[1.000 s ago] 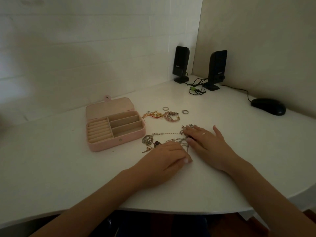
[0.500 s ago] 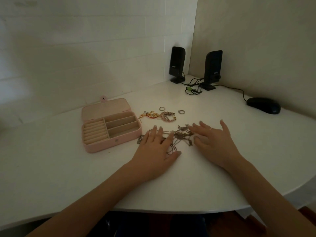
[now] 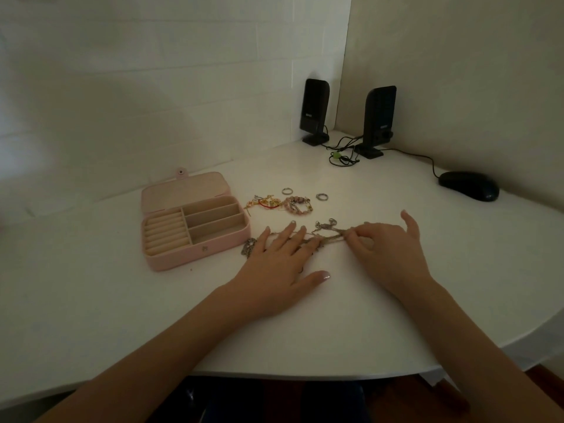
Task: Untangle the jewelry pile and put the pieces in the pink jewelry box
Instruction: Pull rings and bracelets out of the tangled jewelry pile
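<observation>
We pin the tangled silvery chain cluster (image 3: 323,236) flat under our left hand (image 3: 280,257); our right hand (image 3: 387,251) pinches its strands, stretched left-right (open pink jewelry box (image 3: 195,221) waits leftward).

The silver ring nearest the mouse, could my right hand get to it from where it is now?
Probably yes. The ring lies bare on the table just beyond the right hand, nothing between them. But that hand is pinching the tangled chains, so it would have to let go first.
</observation>
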A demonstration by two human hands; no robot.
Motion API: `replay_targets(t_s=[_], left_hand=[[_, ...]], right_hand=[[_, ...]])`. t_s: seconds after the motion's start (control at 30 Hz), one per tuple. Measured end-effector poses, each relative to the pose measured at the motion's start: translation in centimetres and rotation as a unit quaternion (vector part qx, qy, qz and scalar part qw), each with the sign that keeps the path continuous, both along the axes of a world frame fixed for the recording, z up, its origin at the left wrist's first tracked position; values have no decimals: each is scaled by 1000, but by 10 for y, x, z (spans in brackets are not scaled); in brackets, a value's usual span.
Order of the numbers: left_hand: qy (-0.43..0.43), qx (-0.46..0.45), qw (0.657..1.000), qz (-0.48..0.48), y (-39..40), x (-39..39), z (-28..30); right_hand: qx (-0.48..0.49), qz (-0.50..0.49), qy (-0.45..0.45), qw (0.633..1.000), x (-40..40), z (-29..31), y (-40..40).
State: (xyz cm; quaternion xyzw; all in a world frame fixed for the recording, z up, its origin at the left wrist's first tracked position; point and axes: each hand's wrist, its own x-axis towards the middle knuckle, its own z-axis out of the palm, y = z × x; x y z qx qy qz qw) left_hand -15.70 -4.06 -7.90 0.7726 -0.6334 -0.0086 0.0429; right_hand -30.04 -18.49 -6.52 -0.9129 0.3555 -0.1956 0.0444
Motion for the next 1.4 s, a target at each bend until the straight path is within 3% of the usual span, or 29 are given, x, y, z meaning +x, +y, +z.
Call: replay_targets(t_s=[0.07, 0.17, 0.27, 0.63, 0.73, 0.87, 1.03, 1.23, 1.4], left_hand=[[1, -33, 999, -7, 1, 0, 0], [10, -98, 995, -20, 3, -1, 1], [36, -159, 986, -46, 5, -2, 2], [89, -161, 977, -110, 7, 4, 2], [93, -175, 975, -98, 8, 1, 3], [84, -97, 990, -60, 6, 0, 1], [12, 10, 1000, 6, 5, -1, -2], [7, 9, 1000, 4, 5, 2, -6], [-6, 37, 999, -22, 6, 2, -1]], right_hand=[[5, -1, -28, 1000, -1, -2, -1], [43, 112, -93, 988, -1, -4, 1], [60, 196, 10, 979, 3, -6, 7], [52, 44, 114, 991, 7, -12, 2], [66, 57, 102, 991, 6, -13, 0], [70, 156, 63, 983, 5, -8, 4], [67, 78, 131, 986, 7, -12, 1], [72, 195, 42, 977, 5, -11, 2], [27, 126, -25, 991, 6, -8, 0]])
